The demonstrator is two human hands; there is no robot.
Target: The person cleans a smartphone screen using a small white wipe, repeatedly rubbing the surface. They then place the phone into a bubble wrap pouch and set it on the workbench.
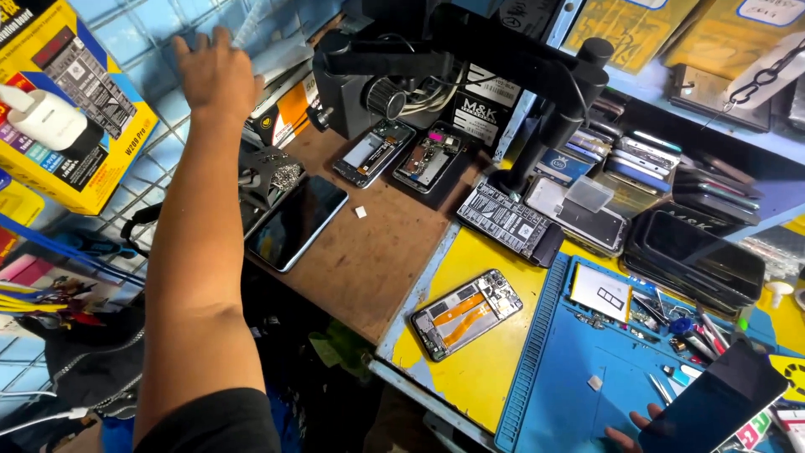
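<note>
Cluttered phone-repair bench: left hand (216, 71), fingers spread and empty, reaches toward the wire wall grid (159, 159); right hand (629, 428) grips a dark phone (713, 407) at its lower edge.

opened phones (466, 314): 3 | intact phones (296, 221): 2 | microscope (470, 67): 1

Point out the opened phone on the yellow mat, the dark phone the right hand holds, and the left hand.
opened phone (466, 314), head view, on its orange ribbon cable
dark phone (713, 404), head view, middle of its dark face
left hand (216, 74), head view, back of the hand
</note>
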